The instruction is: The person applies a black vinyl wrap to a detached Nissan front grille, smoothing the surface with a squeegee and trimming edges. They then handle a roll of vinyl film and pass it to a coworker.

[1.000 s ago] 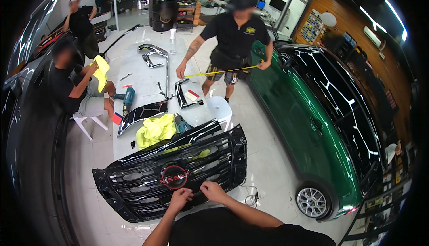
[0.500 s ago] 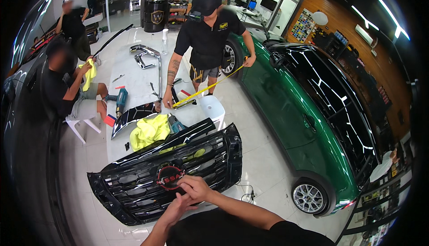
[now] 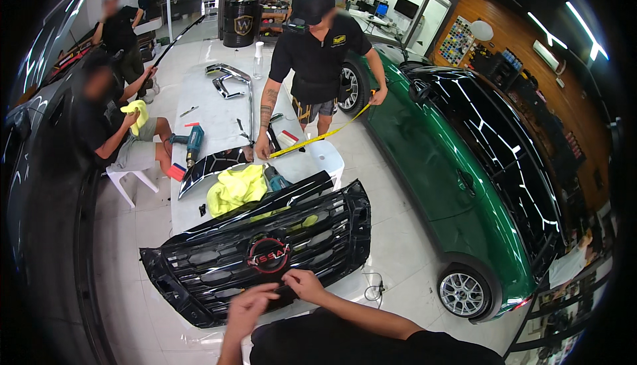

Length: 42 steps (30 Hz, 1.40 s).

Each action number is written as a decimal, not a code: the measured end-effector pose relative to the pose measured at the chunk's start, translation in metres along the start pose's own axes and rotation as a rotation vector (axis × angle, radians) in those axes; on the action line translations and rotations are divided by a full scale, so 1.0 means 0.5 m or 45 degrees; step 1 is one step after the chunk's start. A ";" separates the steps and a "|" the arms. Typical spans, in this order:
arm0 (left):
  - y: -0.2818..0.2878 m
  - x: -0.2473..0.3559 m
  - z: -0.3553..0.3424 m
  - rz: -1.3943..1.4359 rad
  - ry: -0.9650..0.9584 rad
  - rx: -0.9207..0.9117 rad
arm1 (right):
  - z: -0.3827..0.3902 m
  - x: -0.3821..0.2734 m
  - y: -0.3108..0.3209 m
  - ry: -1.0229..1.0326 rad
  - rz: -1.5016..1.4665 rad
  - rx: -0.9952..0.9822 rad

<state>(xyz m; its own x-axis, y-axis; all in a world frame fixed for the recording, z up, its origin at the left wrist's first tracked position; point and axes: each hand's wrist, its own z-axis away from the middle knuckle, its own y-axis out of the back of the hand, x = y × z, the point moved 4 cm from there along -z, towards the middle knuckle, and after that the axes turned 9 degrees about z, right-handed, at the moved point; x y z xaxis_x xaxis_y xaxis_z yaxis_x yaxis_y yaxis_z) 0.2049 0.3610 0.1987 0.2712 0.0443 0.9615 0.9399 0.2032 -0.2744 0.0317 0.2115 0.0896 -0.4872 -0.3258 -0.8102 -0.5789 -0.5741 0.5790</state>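
A glossy black car grille (image 3: 199, 259) lies across the near end of the table, with a round emblem (image 3: 269, 255) in red and black at its middle. My right hand (image 3: 306, 287) is at the emblem's lower edge, fingers bent and pinched together; whatever they hold, if anything, is too small to make out. My left hand (image 3: 249, 306) hovers over the grille's near edge, left of my right hand and apart from it. Its fingers point right, partly spread and slightly blurred, with nothing visible in them.
On the white table (image 3: 212, 110) are a yellow-green cloth (image 3: 233, 191), a teal heat gun (image 3: 192, 145) and chrome trim (image 3: 249, 90). A co-worker (image 3: 318, 47) across it stretches a yellow tape measure (image 3: 325, 138). A seated person (image 3: 106, 113) holds another cloth. A green car (image 3: 438, 173) stands right.
My hands were together over the emblem; now they are apart, the left drawn left and the right lower on the emblem. The seated person's long black strip has swung more upright. My view shifted slightly.
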 end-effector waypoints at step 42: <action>-0.359 -0.364 -0.279 -0.457 0.469 -0.179 | 0.477 0.761 0.287 -1.208 -0.163 -0.367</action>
<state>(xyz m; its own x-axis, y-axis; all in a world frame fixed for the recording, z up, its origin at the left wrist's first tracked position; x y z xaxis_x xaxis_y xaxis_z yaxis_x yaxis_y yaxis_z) 0.0156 0.1801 0.0711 -0.0414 -0.3554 0.9338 0.9988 0.0086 0.0475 -0.3927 0.1846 -0.1138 -0.8255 0.4136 -0.3840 -0.5440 -0.7643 0.3463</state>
